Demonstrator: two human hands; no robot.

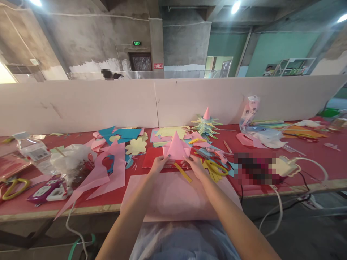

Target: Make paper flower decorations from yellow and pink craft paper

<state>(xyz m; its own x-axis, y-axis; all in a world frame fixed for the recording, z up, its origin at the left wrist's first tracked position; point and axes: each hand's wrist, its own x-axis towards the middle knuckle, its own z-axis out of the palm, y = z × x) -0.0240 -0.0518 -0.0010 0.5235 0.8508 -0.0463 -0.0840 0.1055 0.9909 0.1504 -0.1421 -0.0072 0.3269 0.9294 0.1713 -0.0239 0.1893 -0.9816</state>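
Note:
A pink folded paper (176, 147) with a tall pointed middle and two side flaps is held up between my hands. At its lower left edge, my left hand (160, 162) is closed on it with the thumb in front. On the lower right, my right hand (195, 164) pinches the paper, some fingers showing behind and below. Under the hands lies a red flat pad or booklet (148, 159). A yellow paper strip (183, 172) rests just below the folded paper. Nearer my body is a large pale pink sheet (173, 198).
Behind stands a paper tree (206, 126) with a pink cone top. Yellow-handled scissors (217, 168) and paper strips lie right. Flower cut-outs (136, 146), pink scraps (115, 173), a purple device (45, 191) and a bottle (31, 150) are left. A white board (108, 104) borders the back.

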